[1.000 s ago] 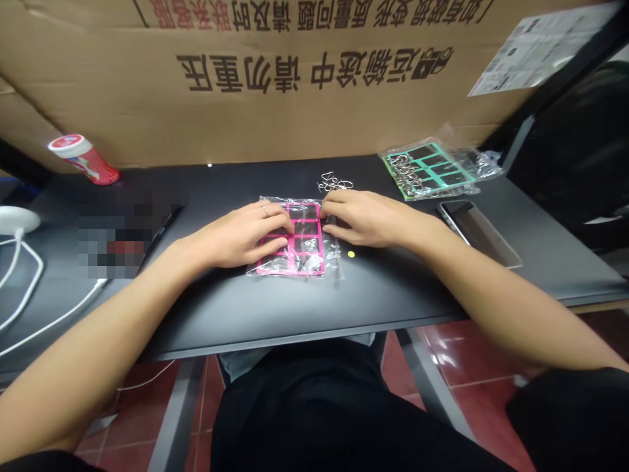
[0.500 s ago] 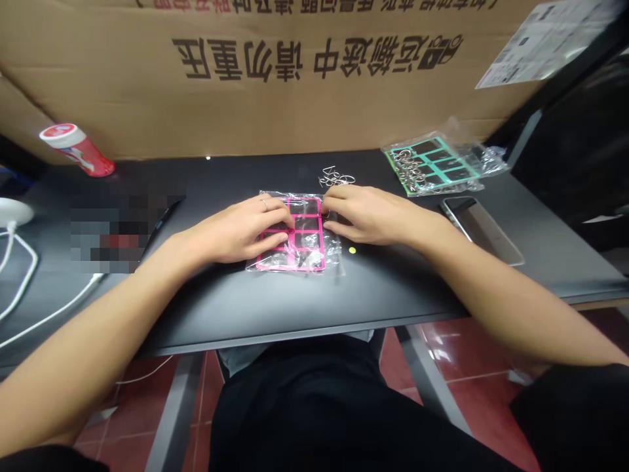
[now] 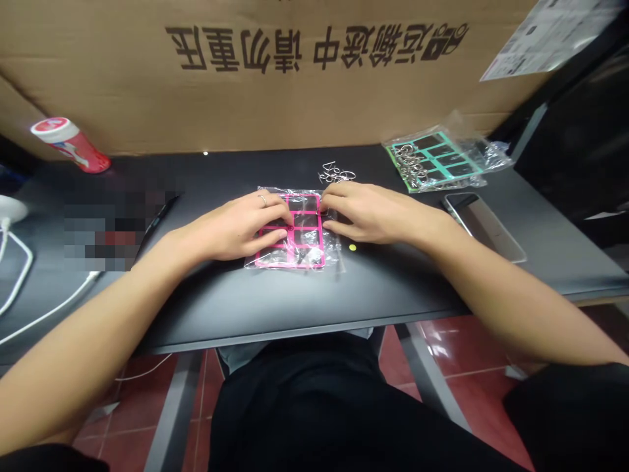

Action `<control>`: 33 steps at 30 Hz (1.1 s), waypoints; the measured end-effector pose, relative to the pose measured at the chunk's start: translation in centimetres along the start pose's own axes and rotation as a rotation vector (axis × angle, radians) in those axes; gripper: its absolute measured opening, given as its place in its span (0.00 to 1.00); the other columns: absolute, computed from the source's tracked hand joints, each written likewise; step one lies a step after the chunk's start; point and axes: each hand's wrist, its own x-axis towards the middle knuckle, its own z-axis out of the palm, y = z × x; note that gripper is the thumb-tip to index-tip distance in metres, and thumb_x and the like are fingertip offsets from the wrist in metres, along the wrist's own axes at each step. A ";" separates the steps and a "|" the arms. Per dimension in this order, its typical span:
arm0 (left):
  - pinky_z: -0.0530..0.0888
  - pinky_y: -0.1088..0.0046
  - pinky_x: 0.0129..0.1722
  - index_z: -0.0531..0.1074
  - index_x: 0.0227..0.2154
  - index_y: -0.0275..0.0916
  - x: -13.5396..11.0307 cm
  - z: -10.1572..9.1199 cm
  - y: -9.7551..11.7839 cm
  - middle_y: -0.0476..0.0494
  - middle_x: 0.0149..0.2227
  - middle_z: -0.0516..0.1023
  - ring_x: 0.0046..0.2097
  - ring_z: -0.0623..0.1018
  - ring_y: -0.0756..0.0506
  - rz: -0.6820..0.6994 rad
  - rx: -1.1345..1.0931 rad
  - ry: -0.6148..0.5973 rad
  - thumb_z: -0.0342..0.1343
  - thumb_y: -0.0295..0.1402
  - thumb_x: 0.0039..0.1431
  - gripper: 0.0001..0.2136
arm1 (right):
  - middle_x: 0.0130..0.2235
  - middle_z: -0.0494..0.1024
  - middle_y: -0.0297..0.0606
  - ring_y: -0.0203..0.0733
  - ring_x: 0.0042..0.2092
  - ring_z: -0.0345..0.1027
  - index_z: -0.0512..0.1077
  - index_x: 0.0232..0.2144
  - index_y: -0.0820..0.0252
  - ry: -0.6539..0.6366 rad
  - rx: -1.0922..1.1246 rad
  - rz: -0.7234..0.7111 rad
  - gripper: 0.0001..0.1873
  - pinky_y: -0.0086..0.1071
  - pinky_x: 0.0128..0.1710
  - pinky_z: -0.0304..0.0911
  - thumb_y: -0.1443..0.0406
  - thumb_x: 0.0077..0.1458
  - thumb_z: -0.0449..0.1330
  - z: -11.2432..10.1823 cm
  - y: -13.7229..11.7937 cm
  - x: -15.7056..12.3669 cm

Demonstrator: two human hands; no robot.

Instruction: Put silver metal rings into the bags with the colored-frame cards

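A clear plastic bag with a pink grid frame [image 3: 302, 249] inside lies flat on the black desk [image 3: 275, 301] in front of me. My left hand [image 3: 236, 226], a ring on one finger, rests on the bag's left half with fingers curled and pressing on the frame. My right hand [image 3: 366, 213] lies at the bag's upper right corner, fingertips pinched on its edge. A small pile of metal wire rings [image 3: 335, 174] sits just beyond my right fingers. A tiny yellow dot [image 3: 352, 248] lies beside the bag.
A second bag with a green grid frame [image 3: 442, 164] and metal rings lies at the back right, a phone [image 3: 484, 226] in front of it. A red and white can [image 3: 69, 144] lies at the back left. White cables [image 3: 29, 288] run along the left. A large cardboard box [image 3: 295, 72] walls the back.
Both hands stay on the pink bag with only slight finger shifts. The camera has tipped slightly, so everything sits a little higher in view.
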 end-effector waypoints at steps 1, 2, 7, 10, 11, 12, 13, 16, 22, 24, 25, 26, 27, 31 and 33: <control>0.75 0.55 0.61 0.75 0.57 0.44 0.0 0.0 0.0 0.37 0.55 0.80 0.58 0.78 0.37 0.002 -0.002 0.002 0.54 0.38 0.76 0.12 | 0.56 0.78 0.54 0.58 0.52 0.74 0.74 0.57 0.60 -0.002 -0.001 0.001 0.18 0.46 0.50 0.68 0.58 0.73 0.56 0.0 0.0 0.0; 0.75 0.55 0.61 0.75 0.57 0.44 0.0 0.0 0.0 0.37 0.56 0.80 0.58 0.78 0.37 0.002 -0.003 0.002 0.54 0.38 0.76 0.12 | 0.56 0.78 0.55 0.58 0.52 0.74 0.74 0.57 0.61 -0.005 -0.001 0.001 0.18 0.46 0.50 0.68 0.58 0.73 0.56 0.0 0.0 0.0; 0.75 0.54 0.61 0.75 0.57 0.45 0.0 0.0 0.1 0.37 0.56 0.80 0.58 0.78 0.37 -0.002 -0.004 -0.001 0.54 0.38 0.76 0.12 | 0.56 0.78 0.54 0.58 0.53 0.73 0.74 0.58 0.60 0.001 0.027 0.005 0.18 0.47 0.51 0.68 0.58 0.72 0.57 0.0 -0.1 0.0; 0.75 0.54 0.61 0.75 0.57 0.44 0.0 0.0 0.1 0.37 0.56 0.80 0.58 0.78 0.37 0.001 0.002 0.001 0.54 0.38 0.76 0.12 | 0.55 0.78 0.54 0.59 0.53 0.73 0.74 0.57 0.60 -0.003 0.046 0.017 0.18 0.47 0.52 0.68 0.58 0.72 0.57 -0.1 -0.1 0.0; 0.75 0.54 0.61 0.75 0.57 0.44 0.0 0.0 0.1 0.37 0.56 0.80 0.58 0.78 0.37 0.003 0.004 0.002 0.54 0.38 0.76 0.12 | 0.55 0.78 0.54 0.58 0.53 0.73 0.75 0.57 0.60 -0.007 0.047 0.020 0.18 0.47 0.52 0.68 0.58 0.72 0.57 -0.1 -0.1 0.0; 0.75 0.55 0.61 0.75 0.57 0.44 0.0 0.0 0.0 0.37 0.56 0.80 0.58 0.78 0.37 0.004 0.005 0.002 0.54 0.38 0.76 0.12 | 0.56 0.77 0.54 0.58 0.53 0.73 0.74 0.57 0.60 -0.011 0.044 0.021 0.18 0.47 0.52 0.67 0.58 0.72 0.57 -0.1 -0.1 0.0; 0.75 0.55 0.62 0.75 0.56 0.44 0.0 0.0 0.0 0.37 0.56 0.80 0.58 0.78 0.37 0.004 0.004 0.003 0.54 0.38 0.76 0.12 | 0.56 0.77 0.55 0.58 0.53 0.73 0.74 0.57 0.61 -0.013 0.039 0.021 0.18 0.47 0.52 0.67 0.58 0.72 0.57 -0.1 -0.1 0.0; 0.75 0.55 0.62 0.76 0.56 0.44 0.1 0.0 0.1 0.37 0.56 0.80 0.58 0.78 0.37 -0.002 -0.009 0.005 0.54 0.38 0.76 0.12 | 0.56 0.77 0.55 0.58 0.53 0.73 0.74 0.57 0.61 -0.014 0.021 0.013 0.18 0.47 0.51 0.68 0.58 0.73 0.56 0.0 -0.1 0.0; 0.75 0.54 0.62 0.76 0.57 0.45 0.1 0.0 0.1 0.37 0.57 0.80 0.58 0.79 0.36 -0.014 -0.031 0.002 0.56 0.38 0.75 0.13 | 0.56 0.77 0.53 0.57 0.53 0.73 0.74 0.57 0.60 -0.003 0.024 0.003 0.17 0.46 0.52 0.68 0.57 0.73 0.56 0.1 0.1 0.0; 0.75 0.54 0.62 0.76 0.57 0.45 0.1 -0.1 0.1 0.37 0.56 0.80 0.58 0.79 0.36 -0.008 -0.025 0.001 0.55 0.38 0.75 0.13 | 0.56 0.77 0.53 0.57 0.53 0.73 0.74 0.57 0.60 0.001 0.023 0.002 0.17 0.46 0.52 0.68 0.57 0.73 0.56 0.1 0.1 0.0; 0.75 0.54 0.62 0.76 0.57 0.45 0.1 -0.1 0.1 0.37 0.56 0.80 0.58 0.78 0.37 -0.005 -0.016 -0.001 0.55 0.38 0.75 0.13 | 0.56 0.77 0.53 0.57 0.53 0.73 0.74 0.56 0.60 0.002 0.023 0.002 0.17 0.46 0.51 0.68 0.57 0.73 0.56 0.1 0.1 0.0; 0.75 0.54 0.61 0.75 0.57 0.44 0.1 -0.1 0.1 0.37 0.56 0.80 0.58 0.78 0.37 -0.002 -0.006 -0.003 0.54 0.38 0.76 0.13 | 0.56 0.77 0.54 0.57 0.53 0.73 0.74 0.56 0.60 0.003 0.024 0.002 0.17 0.46 0.51 0.68 0.57 0.73 0.56 0.1 0.0 0.0; 0.75 0.54 0.61 0.75 0.57 0.44 0.1 -0.1 0.1 0.37 0.56 0.80 0.58 0.78 0.37 0.000 0.003 -0.005 0.54 0.38 0.76 0.13 | 0.56 0.77 0.54 0.58 0.52 0.73 0.74 0.56 0.60 0.003 0.027 0.003 0.17 0.46 0.51 0.68 0.58 0.73 0.57 0.1 0.0 0.0; 0.75 0.55 0.62 0.75 0.57 0.44 0.0 0.0 0.1 0.37 0.56 0.79 0.58 0.78 0.37 0.004 0.013 -0.005 0.53 0.39 0.77 0.13 | 0.56 0.78 0.55 0.58 0.53 0.73 0.75 0.57 0.61 -0.002 0.041 0.016 0.17 0.47 0.52 0.67 0.59 0.72 0.57 0.0 -0.1 0.0; 0.74 0.54 0.62 0.75 0.57 0.44 0.0 0.0 0.0 0.37 0.56 0.79 0.59 0.78 0.37 0.005 0.005 -0.001 0.54 0.39 0.76 0.13 | 0.56 0.78 0.54 0.58 0.53 0.73 0.74 0.57 0.60 -0.005 0.038 0.013 0.17 0.46 0.52 0.67 0.58 0.72 0.57 0.0 0.0 0.0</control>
